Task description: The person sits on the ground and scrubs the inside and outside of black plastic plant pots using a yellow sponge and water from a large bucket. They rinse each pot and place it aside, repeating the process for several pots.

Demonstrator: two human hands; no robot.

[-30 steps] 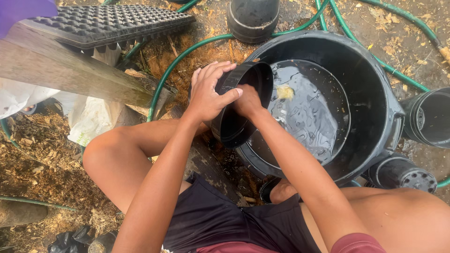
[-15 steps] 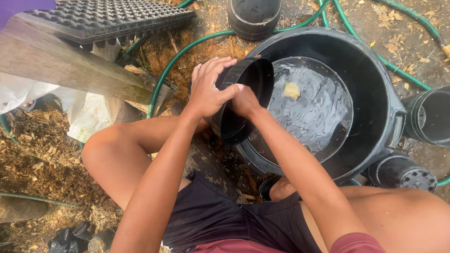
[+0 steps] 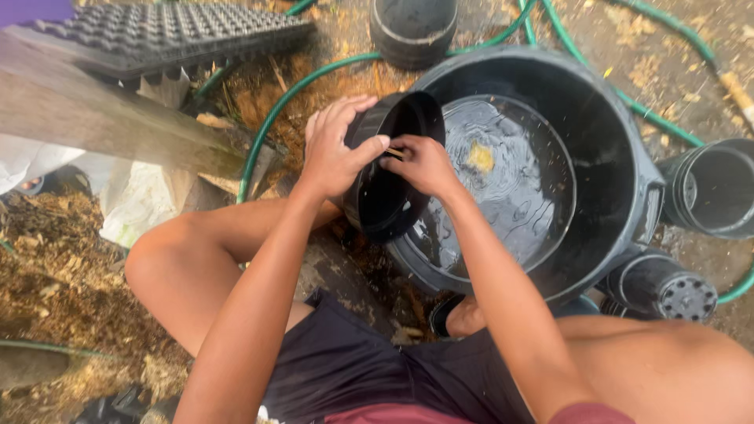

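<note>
I hold a black plastic plant pot [image 3: 393, 200] tilted on its side at the near left rim of a big black tub [image 3: 620, 149] filled with water. My left hand [image 3: 334, 149] wraps over the pot's outer wall and rim. My right hand [image 3: 424, 163] is at the pot's mouth, fingers pinched on a small pale bit at the rim. A yellowish scrap [image 3: 481, 155] floats on the rippled water.
A green hose [image 3: 271, 118] loops around the tub. More black pots stand at the top [image 3: 412, 27], at the right [image 3: 711, 188] and lie at the lower right [image 3: 664, 286]. A black seedling tray [image 3: 157, 35] rests on a wooden plank [image 3: 94, 118] at the upper left. Wood shavings cover the ground.
The pot has turned a little so its mouth faces more toward me. My right hand has shifted from inside the pot to its rim, pinching something small.
</note>
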